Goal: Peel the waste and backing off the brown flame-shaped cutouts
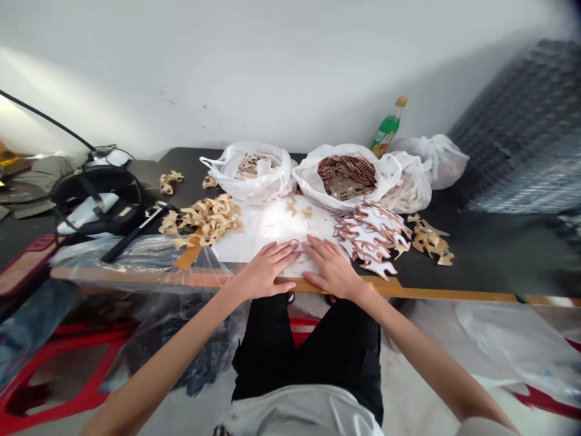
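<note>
Palm down at the table's front edge, my left hand (pixel 267 269) lies with its fingers stretched out on a white sheet (pixel 249 224). My right hand (pixel 332 266) rests beside it in the same way, fingers spread. Between and under the fingertips shows part of a thin reddish-edged piece (pixel 297 244), mostly hidden. Just right of my right hand is a stack of white pieces with reddish-brown edges (pixel 370 236). Two small tan pieces (pixel 292 207) lie further back on the sheet. A heap of curled tan pieces (pixel 211 219) sits to the left.
Behind the sheet stand open plastic bags of tan pieces (pixel 259 192) and brown pieces (pixel 338 201). A green bottle (pixel 387 130) and tied bags (pixel 442 160) are back right. A hammer (pixel 136 232) and black round container (pixel 97 200) lie left; tan scraps (pixel 429 239) lie right.
</note>
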`<state>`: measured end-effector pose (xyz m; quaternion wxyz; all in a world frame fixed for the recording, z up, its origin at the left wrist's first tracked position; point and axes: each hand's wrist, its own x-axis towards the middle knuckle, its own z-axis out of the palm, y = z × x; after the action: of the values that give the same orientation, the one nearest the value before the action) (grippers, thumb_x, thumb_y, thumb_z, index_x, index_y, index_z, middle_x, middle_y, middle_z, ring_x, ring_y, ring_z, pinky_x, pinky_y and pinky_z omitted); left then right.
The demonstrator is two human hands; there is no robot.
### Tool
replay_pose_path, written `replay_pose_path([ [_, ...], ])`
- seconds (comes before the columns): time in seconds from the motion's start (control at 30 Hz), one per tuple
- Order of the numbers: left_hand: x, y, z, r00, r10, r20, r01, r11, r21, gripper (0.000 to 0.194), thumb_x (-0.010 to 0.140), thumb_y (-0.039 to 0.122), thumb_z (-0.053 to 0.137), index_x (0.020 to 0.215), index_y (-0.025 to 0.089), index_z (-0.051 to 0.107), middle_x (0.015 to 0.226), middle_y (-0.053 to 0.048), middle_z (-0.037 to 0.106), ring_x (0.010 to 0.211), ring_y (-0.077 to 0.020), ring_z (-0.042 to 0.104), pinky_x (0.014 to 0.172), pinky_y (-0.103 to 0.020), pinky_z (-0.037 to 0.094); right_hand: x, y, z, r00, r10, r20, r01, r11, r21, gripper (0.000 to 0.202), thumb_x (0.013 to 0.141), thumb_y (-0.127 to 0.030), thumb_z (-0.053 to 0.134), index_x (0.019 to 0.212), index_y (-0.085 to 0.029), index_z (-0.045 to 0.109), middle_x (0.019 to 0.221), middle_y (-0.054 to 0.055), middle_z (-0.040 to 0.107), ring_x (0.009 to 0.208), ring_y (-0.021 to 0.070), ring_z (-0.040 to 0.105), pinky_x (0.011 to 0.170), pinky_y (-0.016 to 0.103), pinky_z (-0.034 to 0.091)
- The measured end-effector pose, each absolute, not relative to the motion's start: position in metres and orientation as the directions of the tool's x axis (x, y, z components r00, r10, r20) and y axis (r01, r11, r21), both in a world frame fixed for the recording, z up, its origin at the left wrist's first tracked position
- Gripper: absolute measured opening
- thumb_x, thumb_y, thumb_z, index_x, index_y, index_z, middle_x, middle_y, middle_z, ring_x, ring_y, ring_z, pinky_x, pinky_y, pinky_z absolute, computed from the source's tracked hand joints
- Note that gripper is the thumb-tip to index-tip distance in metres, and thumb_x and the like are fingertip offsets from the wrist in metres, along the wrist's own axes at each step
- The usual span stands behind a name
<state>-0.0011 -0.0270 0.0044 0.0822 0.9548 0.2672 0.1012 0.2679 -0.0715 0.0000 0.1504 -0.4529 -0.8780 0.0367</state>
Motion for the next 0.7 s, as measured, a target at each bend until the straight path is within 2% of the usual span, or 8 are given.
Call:
replay_pose_path([
  [0.07, -0.002, -0.028, 0.004, 0.831, 0.532, 0.163, 0.499, -0.842, 0.206, 0.077, 0.098, 0.057, 0.061, 0.163, 0.019, 0.042, 0.169, -0.014, 0.040, 0.159, -0.0314, 0.035, 0.130, -0.053, 0.027, 0.265, -0.069, -0.004, -0.560, 0.793, 0.239, 0.776, 0.603, -0.182, 0.077, 0.107, -0.056, 0.051, 0.165, -0.007, 0.034, 0.170, 0.023, 0.033, 0.159, 0.0332, 0.032, 0.129, 0.055, 0.028],
  [0.17, -0.005, -0.029, 0.002, 0.820, 0.532, 0.209, 0.493, -0.844, 0.212, 0.070, 0.099, 0.057, 0.061, 0.157, 0.019, 0.051, 0.164, -0.015, 0.049, 0.155, -0.0317, 0.042, 0.128, -0.054, 0.031, 0.264, -0.068, -0.007, -0.556, 0.793, 0.249, 0.777, 0.602, -0.181, 0.076, 0.107, -0.056, 0.050, 0.165, -0.009, 0.033, 0.168, 0.022, 0.039, 0.159, 0.0323, 0.034, 0.129, 0.056, 0.028],
  [0.27, -0.009, -0.027, -0.001, 0.801, 0.537, 0.264, 0.488, -0.842, 0.231, 0.059, 0.102, 0.053, 0.059, 0.150, 0.020, 0.057, 0.158, -0.015, 0.057, 0.148, -0.0311, 0.051, 0.126, -0.053, 0.035, 0.264, -0.069, -0.005, -0.545, 0.798, 0.257, 0.778, 0.596, -0.198, 0.067, 0.107, -0.053, 0.051, 0.161, -0.013, 0.042, 0.163, 0.019, 0.048, 0.155, 0.0319, 0.041, 0.128, 0.056, 0.030],
  [0.4, -0.012, -0.027, -0.004, 0.760, 0.567, 0.317, 0.506, -0.823, 0.258, 0.046, 0.106, 0.041, 0.054, 0.148, 0.022, 0.059, 0.150, -0.013, 0.063, 0.141, -0.0293, 0.056, 0.122, -0.051, 0.041, 0.264, -0.079, 0.002, -0.501, 0.816, 0.288, 0.787, 0.568, -0.240, 0.051, 0.107, -0.046, 0.055, 0.150, -0.018, 0.055, 0.154, 0.017, 0.058, 0.147, 0.0308, 0.050, 0.124, 0.053, 0.035],
  [0.53, -0.018, -0.028, -0.002, 0.664, 0.621, 0.416, 0.554, -0.783, 0.284, 0.034, 0.106, 0.034, 0.053, 0.136, 0.023, 0.065, 0.140, -0.012, 0.067, 0.131, -0.0276, 0.062, 0.114, -0.047, 0.048, 0.265, -0.102, 0.002, -0.472, 0.812, 0.343, 0.775, 0.568, -0.277, 0.050, 0.102, -0.048, 0.064, 0.143, -0.020, 0.060, 0.144, 0.017, 0.065, 0.139, 0.0345, 0.056, 0.120, 0.058, 0.038],
  [0.63, -0.032, -0.014, 0.007, 0.565, 0.679, 0.470, 0.638, -0.720, 0.273, 0.029, 0.106, 0.034, 0.053, 0.127, 0.024, 0.069, 0.130, -0.011, 0.072, 0.121, -0.0270, 0.066, 0.109, -0.045, 0.052, 0.263, -0.120, -0.004, -0.463, 0.793, 0.396, 0.746, 0.590, -0.308, 0.044, 0.099, -0.044, 0.069, 0.135, -0.019, 0.063, 0.133, 0.016, 0.070, 0.129, 0.0347, 0.062, 0.112, 0.057, 0.046],
  [0.7, -0.047, 0.006, 0.015, 0.498, 0.731, 0.466, 0.720, -0.648, 0.248, 0.029, 0.105, 0.037, 0.053, 0.123, 0.023, 0.070, 0.127, -0.012, 0.072, 0.119, -0.0280, 0.067, 0.108, -0.046, 0.052, 0.259, -0.130, -0.009, -0.463, 0.768, 0.442, 0.726, 0.615, -0.309, 0.032, 0.101, -0.035, 0.066, 0.129, -0.019, 0.065, 0.124, 0.014, 0.073, 0.117, 0.0325, 0.066, 0.102, 0.053, 0.052],
])
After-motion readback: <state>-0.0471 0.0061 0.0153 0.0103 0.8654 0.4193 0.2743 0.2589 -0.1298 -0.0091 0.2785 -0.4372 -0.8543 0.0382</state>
